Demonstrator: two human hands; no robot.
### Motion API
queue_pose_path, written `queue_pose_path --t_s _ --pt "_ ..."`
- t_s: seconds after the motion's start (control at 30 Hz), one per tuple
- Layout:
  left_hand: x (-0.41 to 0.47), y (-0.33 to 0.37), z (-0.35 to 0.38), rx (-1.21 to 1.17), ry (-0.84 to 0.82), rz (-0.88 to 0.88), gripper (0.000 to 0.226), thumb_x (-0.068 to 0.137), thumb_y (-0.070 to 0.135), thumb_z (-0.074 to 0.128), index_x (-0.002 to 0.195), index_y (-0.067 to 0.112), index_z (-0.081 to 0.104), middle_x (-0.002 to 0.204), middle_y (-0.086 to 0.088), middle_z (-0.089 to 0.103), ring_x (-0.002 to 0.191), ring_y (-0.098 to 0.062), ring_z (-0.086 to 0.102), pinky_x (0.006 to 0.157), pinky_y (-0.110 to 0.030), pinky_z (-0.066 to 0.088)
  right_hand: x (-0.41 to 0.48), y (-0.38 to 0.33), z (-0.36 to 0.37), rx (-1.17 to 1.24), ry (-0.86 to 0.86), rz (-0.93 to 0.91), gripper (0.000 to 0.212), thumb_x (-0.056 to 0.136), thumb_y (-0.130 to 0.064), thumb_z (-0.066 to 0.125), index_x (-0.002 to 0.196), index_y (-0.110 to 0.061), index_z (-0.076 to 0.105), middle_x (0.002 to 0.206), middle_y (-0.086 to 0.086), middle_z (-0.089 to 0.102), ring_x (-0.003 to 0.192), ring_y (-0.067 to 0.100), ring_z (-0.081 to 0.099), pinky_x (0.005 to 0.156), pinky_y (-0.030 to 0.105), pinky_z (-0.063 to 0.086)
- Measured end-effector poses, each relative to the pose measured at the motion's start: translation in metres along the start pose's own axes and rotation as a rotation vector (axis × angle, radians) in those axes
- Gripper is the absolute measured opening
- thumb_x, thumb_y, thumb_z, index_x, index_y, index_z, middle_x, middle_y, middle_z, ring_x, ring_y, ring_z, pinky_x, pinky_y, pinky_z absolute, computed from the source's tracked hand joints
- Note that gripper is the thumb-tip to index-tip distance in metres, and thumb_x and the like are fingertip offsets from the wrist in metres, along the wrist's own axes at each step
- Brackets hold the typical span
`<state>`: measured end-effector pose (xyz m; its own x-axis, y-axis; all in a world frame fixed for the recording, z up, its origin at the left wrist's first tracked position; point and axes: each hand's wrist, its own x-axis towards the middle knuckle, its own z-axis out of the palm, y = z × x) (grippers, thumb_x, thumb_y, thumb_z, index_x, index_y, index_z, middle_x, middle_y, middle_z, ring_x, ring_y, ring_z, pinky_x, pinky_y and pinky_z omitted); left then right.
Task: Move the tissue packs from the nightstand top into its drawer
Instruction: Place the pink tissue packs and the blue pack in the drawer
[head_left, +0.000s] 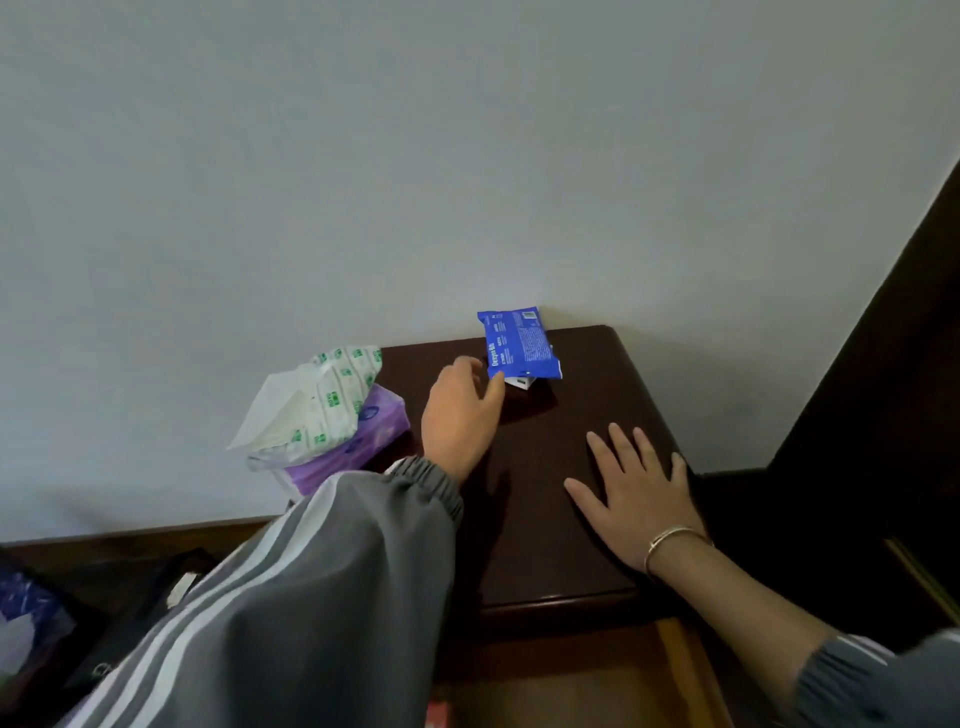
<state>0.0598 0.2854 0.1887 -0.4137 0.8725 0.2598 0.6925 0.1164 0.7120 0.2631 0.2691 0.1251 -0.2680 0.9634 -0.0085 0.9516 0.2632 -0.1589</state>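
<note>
The left hand (460, 410) pinches the left edge of the blue tissue pack (522, 345), which sits at 12 o'clock on the worktop (530, 545). The right hand (636, 493) lies flat at 4 o'clock, fingers spread. At 9 o'clock a green-printed tissue pack (322, 405) rests on a purple tissue pack (363, 441). The drawer (571, 686) is open at 6 o'clock.

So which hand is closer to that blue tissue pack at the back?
The left hand: its fingers are at the blue tissue pack's near-left corner. The right hand lies flat on the nightstand top, apart from it, nearer the front edge.
</note>
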Motion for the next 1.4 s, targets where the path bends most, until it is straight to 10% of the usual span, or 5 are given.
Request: queue_pose_path --t_s 0.27,0.53,0.87,1.13,1.4 --pt "0.079 -0.001 0.053 -0.25 -0.068 -0.445 0.062 0.082 0.041 0.067 0.127 0.006 0.043 0.127 -0.012 0.056 0.114 -0.027 0.055 0.089 -0.034 0.045 -0.002 -0.002 0.0 0.014 0.047 -0.01 0.077 0.081 -0.071 0.009 0.148 -0.035 0.009 0.16 -0.005 0.003 0.147 0.019 -0.003 0.115 0.052 0.004" --pt "0.089 -0.005 0.027 -0.52 0.173 -0.413 0.036 0.081 0.002 0.049 0.116 0.009 0.057 0.074 -0.004 0.064 0.071 -0.023 0.063 0.069 -0.031 0.053 -0.002 -0.002 0.0 0.027 0.069 -0.008 0.077 0.08 -0.071 0.011 0.147 -0.035 0.013 0.159 -0.004 0.009 0.147 0.02 0.001 0.114 0.053 0.006" --pt "0.08 0.016 0.037 -0.127 -0.204 -0.3 0.052 0.083 0.047 0.064 0.108 0.002 0.062 0.107 -0.01 0.066 0.101 -0.026 0.063 0.086 -0.032 0.049 -0.002 -0.003 -0.004 0.032 0.048 -0.003 0.075 0.082 -0.07 0.013 0.148 -0.034 0.012 0.159 -0.003 0.008 0.147 0.021 0.001 0.115 0.054 0.007" --pt "0.082 0.024 0.068 -0.204 0.031 -0.363 0.059 0.082 0.029 0.068 0.132 0.016 0.039 0.117 -0.001 0.062 0.114 -0.025 0.057 0.105 -0.037 0.031 -0.002 -0.001 -0.001 0.048 0.067 -0.004 0.078 0.078 -0.072 0.01 0.147 -0.035 0.013 0.159 -0.005 0.009 0.147 0.02 0.001 0.114 0.053 0.004" --pt "0.095 0.035 -0.009 -0.581 0.091 -0.286 0.036 0.087 0.002 0.056 0.122 0.005 0.053 0.101 -0.01 0.061 0.083 -0.02 0.06 0.062 -0.026 0.05 -0.002 -0.002 -0.004 0.058 0.067 -0.005 0.077 0.078 -0.072 0.012 0.146 -0.036 0.016 0.159 -0.005 0.011 0.147 0.019 0.002 0.114 0.053 0.007"
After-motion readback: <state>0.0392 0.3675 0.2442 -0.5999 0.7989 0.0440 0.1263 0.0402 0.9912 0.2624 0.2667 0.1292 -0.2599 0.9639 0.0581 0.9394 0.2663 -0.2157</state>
